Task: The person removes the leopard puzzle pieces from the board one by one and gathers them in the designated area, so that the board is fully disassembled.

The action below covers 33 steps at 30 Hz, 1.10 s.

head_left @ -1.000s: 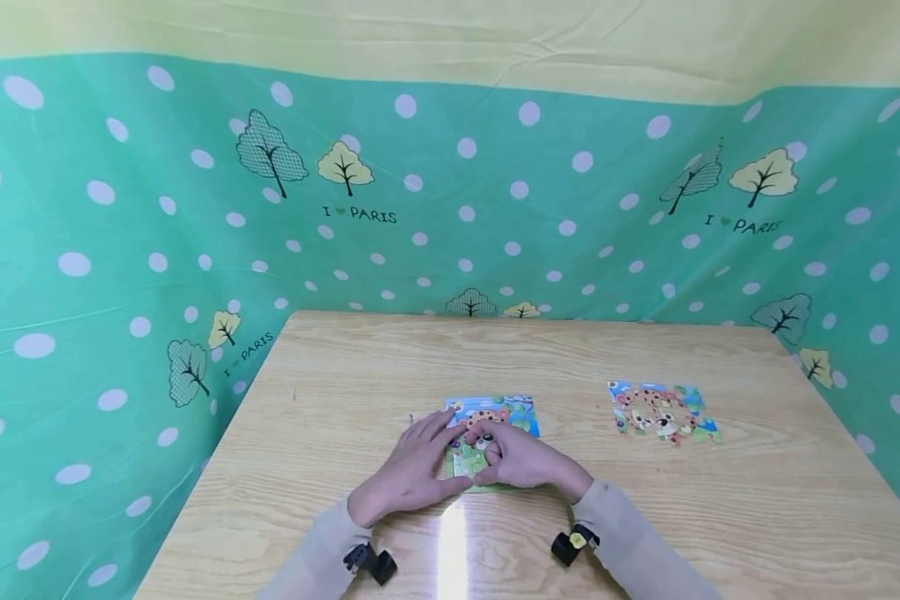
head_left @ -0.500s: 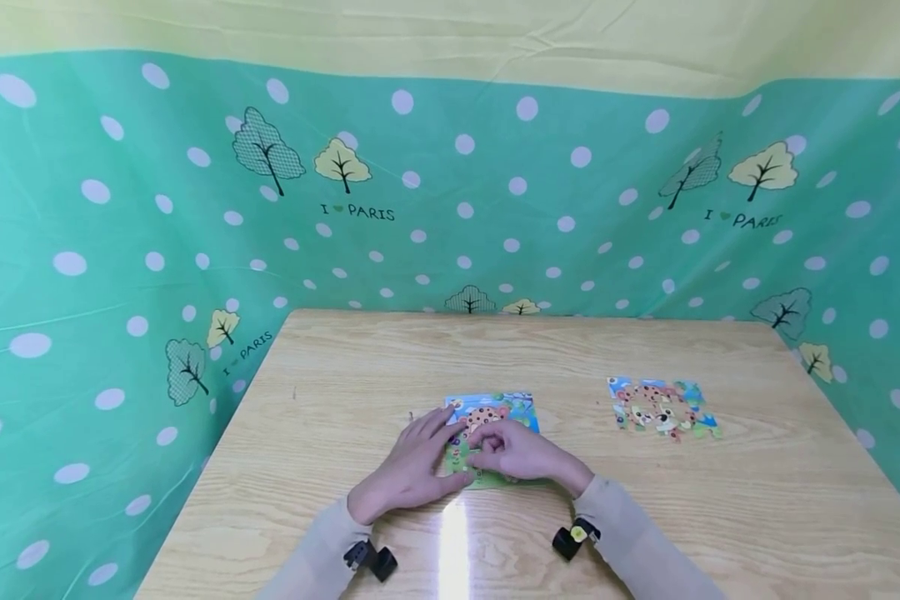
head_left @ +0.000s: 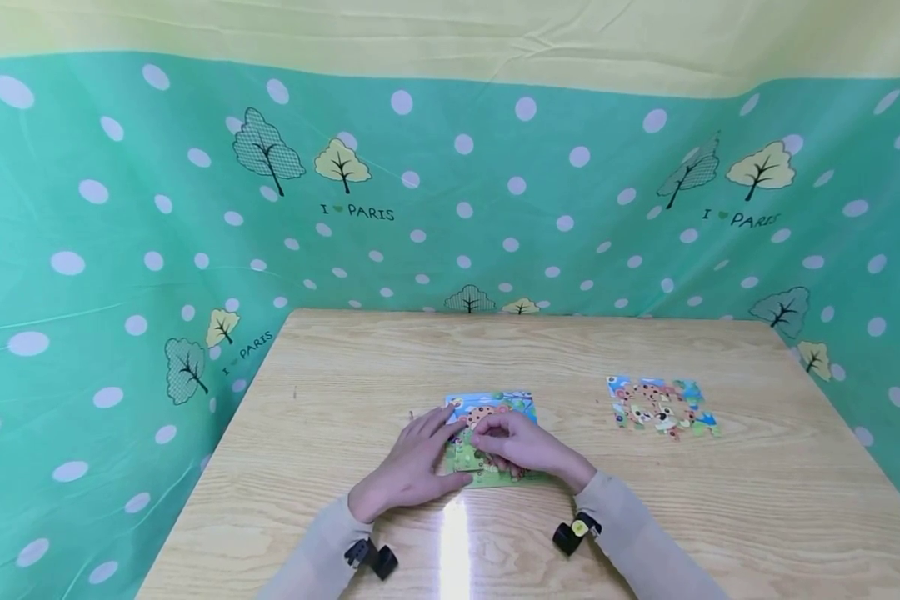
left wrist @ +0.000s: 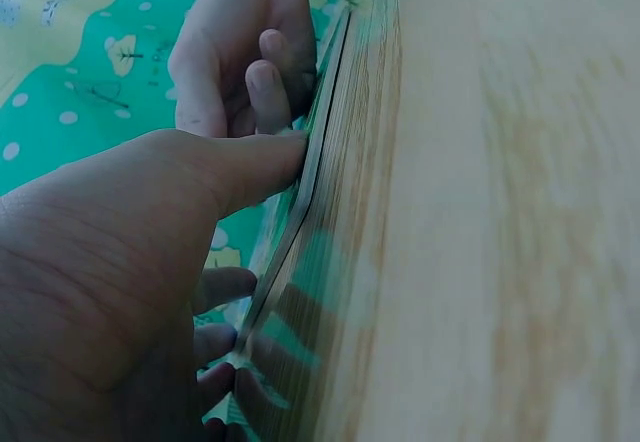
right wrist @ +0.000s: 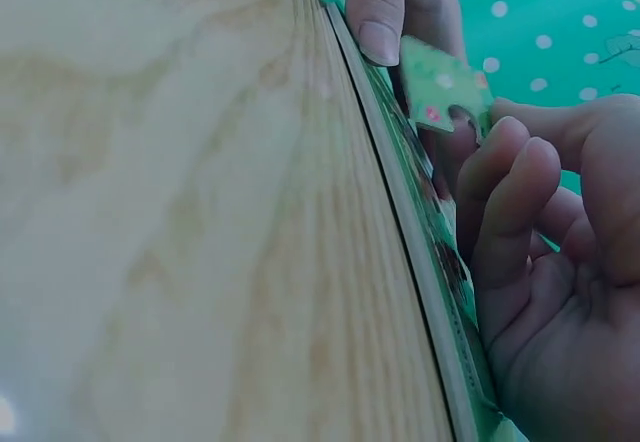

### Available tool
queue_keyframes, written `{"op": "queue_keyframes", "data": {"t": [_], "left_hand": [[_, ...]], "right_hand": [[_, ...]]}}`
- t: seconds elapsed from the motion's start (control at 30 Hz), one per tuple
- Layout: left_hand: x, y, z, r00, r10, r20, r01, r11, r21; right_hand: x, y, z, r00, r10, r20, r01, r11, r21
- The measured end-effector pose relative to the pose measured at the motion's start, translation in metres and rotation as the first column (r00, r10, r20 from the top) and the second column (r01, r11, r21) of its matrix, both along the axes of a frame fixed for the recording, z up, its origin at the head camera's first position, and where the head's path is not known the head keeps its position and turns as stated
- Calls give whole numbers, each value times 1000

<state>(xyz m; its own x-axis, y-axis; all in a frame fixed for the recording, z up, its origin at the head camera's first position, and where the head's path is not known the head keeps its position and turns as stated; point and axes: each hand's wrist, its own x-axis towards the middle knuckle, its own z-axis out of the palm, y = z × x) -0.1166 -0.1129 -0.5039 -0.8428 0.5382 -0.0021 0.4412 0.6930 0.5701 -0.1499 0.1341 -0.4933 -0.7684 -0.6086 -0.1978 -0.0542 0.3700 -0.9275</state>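
The left hand (head_left: 408, 468), spread, touches one puzzle (head_left: 515, 402). The right hand (head_left: 523, 442) pinches one green piece (right wrist: 436, 82), apparently above it.

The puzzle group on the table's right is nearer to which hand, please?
Right: the right hand is left of the puzzle group; the left hand lies farther left.

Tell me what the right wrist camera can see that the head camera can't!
Only the right wrist view shows the pink spot on the green puzzle piece clearly, and the puzzle board's thin edge from the side.

Only the head view shows the second puzzle over on the right, the tan sleeves and the "PARIS" writing.

Both show the left hand, the right hand, part of the puzzle board, the wooden table and the spotty green curtain.
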Motion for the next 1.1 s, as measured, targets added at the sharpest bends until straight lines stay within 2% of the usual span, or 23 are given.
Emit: {"op": "queue_keyframes", "data": {"t": [0.17, 0.27, 0.43, 0.57, 0.77, 1.0, 1.1], "left_hand": [[0, -1, -4, 1000, -7, -25, 8, 1000, 28], [0, -2, -6, 1000, -7, -29, 8, 1000, 28], [1, -2, -4, 999, -13, -33, 14, 1000, 24], [1, -1, -1, 1000, -15, -23, 15, 1000, 15], [2, 2, 3, 1000, -2, 10, 3, 999, -37], [2, 2, 2, 1000, -1, 17, 1, 1000, -25], [3, 1, 3, 1000, 7, 19, -6, 1000, -20]], "right_hand": [[2, -2, -1, 999, -35, -3, 35, 999, -14], [3, -4, -4, 995, -94, -19, 94, 995, -18], [6, -7, -8, 976, -216, -24, 215, 976, -38], [8, -6, -4, 964, -266, -18, 264, 963, -59], [7, 4, -2, 955, -273, -115, 270, 962, -43], [9, 17, -4, 974, -213, -82, 211, 977, -24], [9, 21, -3, 978, -184, -96, 184, 983, -11]]}}
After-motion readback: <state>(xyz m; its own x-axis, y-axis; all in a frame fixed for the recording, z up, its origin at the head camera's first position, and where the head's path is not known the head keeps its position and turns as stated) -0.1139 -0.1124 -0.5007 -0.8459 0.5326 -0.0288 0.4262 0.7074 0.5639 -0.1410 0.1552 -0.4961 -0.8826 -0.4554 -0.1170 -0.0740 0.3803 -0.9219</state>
